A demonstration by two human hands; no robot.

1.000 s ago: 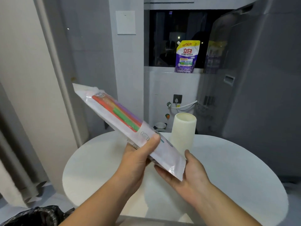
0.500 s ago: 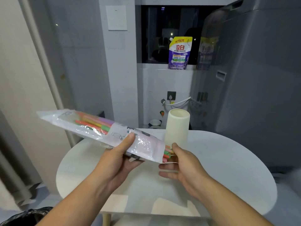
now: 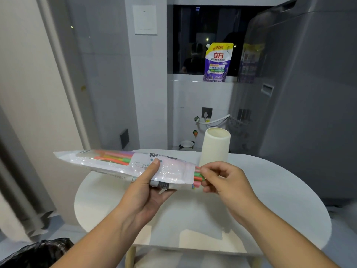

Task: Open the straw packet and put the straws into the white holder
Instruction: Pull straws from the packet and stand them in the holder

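Left hand (image 3: 146, 190) had a closed grip on the straw packet (image 3: 123, 163), thumb on top, held roughly level above the surface (image 3: 270, 200). Right hand (image 3: 226, 178) pinched straw ends (image 3: 199, 176) poking from the packet's open end. White holder (image 3: 215, 147) stood upright just behind right grip.

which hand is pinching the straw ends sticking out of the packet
The right hand: its fingertips meet the straws at the packet's open end. The left hand only holds the packet's middle.
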